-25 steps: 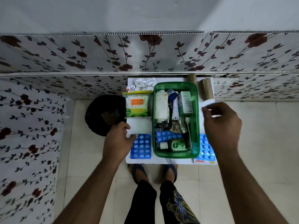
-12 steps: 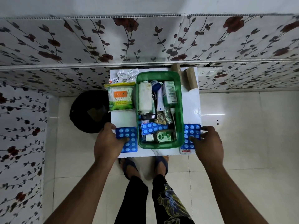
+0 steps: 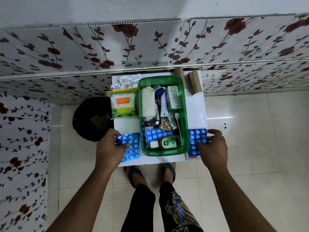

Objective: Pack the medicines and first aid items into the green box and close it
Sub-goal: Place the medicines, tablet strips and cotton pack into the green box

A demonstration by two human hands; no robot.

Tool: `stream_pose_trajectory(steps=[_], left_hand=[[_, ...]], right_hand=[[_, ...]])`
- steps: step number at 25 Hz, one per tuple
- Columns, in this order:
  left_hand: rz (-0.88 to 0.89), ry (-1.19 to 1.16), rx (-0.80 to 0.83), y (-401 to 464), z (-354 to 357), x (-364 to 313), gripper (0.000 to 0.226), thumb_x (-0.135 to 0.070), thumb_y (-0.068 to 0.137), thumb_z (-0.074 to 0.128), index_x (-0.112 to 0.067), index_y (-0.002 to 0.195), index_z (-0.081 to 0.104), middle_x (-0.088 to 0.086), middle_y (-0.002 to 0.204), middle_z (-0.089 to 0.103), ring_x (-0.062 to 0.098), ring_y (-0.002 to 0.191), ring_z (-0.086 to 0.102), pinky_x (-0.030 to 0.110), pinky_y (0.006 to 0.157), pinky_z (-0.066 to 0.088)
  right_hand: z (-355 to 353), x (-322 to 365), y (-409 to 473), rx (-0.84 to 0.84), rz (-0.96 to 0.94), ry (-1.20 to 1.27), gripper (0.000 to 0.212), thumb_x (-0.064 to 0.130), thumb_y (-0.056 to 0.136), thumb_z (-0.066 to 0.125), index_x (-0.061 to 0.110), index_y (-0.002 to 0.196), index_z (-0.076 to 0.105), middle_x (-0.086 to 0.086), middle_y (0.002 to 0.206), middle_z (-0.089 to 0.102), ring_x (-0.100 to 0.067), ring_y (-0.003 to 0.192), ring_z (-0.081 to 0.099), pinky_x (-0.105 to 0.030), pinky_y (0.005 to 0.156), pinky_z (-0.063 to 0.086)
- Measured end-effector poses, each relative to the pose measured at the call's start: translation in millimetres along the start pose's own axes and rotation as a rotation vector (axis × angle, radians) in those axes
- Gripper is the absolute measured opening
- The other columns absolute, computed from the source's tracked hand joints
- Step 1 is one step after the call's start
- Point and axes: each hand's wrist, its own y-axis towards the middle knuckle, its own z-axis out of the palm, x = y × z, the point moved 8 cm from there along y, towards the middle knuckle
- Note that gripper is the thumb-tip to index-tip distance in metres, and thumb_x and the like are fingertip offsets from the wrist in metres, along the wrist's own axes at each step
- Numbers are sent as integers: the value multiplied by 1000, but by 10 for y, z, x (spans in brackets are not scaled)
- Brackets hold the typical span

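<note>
The open green box [image 3: 140,114] stands on a small white table [image 3: 127,126]. It holds a gauze roll, a tube, a carton, a Dettol bottle and a blue blister pack. Left of the box lies another blue blister pack [image 3: 133,148]. My left hand [image 3: 109,148] grips its left edge, thumb on top, and the pack looks slightly tilted. Right of the box a third blue blister pack [image 3: 196,139] lies on a carton. My right hand [image 3: 213,144] pinches its right edge.
A cotton swab packet [image 3: 122,104] and foil strips [image 3: 127,81] lie left of the box at the back. Two brown rolls [image 3: 194,82] sit at the back right. A black round object [image 3: 90,118] stands on the floor left of the table. A flowered wall is right behind.
My right hand came down from beside the box's middle to the right blister pack. My left hand closed on the left pack, which has shifted and tilted.
</note>
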Motion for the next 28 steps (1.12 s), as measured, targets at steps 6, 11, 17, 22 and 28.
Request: stream_pose_trajectory(steps=[6,11,17,22,28], left_hand=[[87,-97,-98,-209,-589,-413,33,0,76,75,-26,92,65,-6,79,67,-6,60,63,5,49,42],[270,-261,4,-450,-389,-1191,36,-2,79,73,-32,95,63,-6,90,67,8,71,69,23,59,56],[316,188,180,-324,682,-1338,31,-3,83,65,-26,96,51,0,85,62,18,73,59,24,51,44],[374,434,112,-291,898,-1248,34,-11,86,66,-15,120,62,11,115,57,27,95,63,33,79,51],[516,580,126,-377,729,-1457,57,-11,81,70,-16,133,48,13,108,62,30,93,65,38,71,52]], right_hand=[[-120,-39,18,1,30,91,60,15,73,77,20,128,54,-10,119,62,-20,85,64,-35,73,56],[-353,-2,65,-22,56,249,59,10,74,78,14,127,54,-5,110,64,-18,88,64,-23,58,49],[-612,196,108,-32,33,401,50,11,78,76,14,124,58,-3,112,67,-21,94,69,-32,75,56],[-773,437,44,-47,-58,350,48,18,78,77,18,122,58,12,99,64,-8,87,68,-26,67,55],[-772,799,-292,-13,-125,178,51,25,75,78,21,123,59,10,96,65,2,77,63,-24,62,55]])
